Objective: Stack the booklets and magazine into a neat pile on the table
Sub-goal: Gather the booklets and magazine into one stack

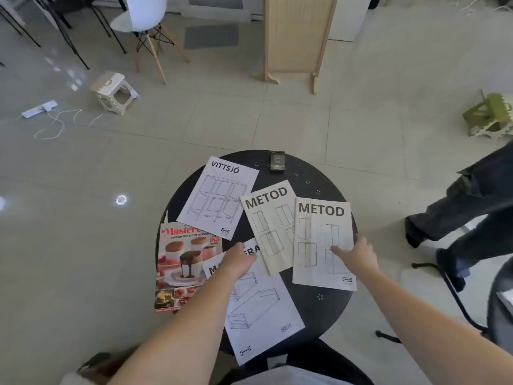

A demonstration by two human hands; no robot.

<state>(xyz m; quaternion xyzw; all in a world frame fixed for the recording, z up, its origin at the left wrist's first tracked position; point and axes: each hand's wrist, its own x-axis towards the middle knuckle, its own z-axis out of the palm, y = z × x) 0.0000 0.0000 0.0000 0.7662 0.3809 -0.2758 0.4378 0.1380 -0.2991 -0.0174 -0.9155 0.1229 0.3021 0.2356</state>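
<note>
Nearest the wearer, a white assembly booklet (261,309) with drawer-part drawings is observed lying on the round black table (313,307), its lower corner overhanging the near edge. The left hand (238,261) is laid palm-down on this booklet's upper part, fingers loosely spread, nothing gripped; the title is partly covered. To the left, a Masterclass cookbook magazine (183,268) is seen flat, overhanging the table's left rim, its right edge overlapped by the near booklet. On the right, the right hand (356,255) is placed flat and open on the lower right area of a METOD booklet (319,240), fingers extended, nothing grasped. This booklet overlaps a second METOD booklet (266,218), which lies tilted just to its left. Further back, a VITTSJÖ booklet (216,195) is noted, tilted, its lower edge over the magazine's top. No pile is formed; all five items are spread out. At the far rim a small dark box (277,161) is recorded, closed, contents not visible. Beyond, on the tiled floor, a white stool (115,91) and a green stool (490,116) are noted.
</note>
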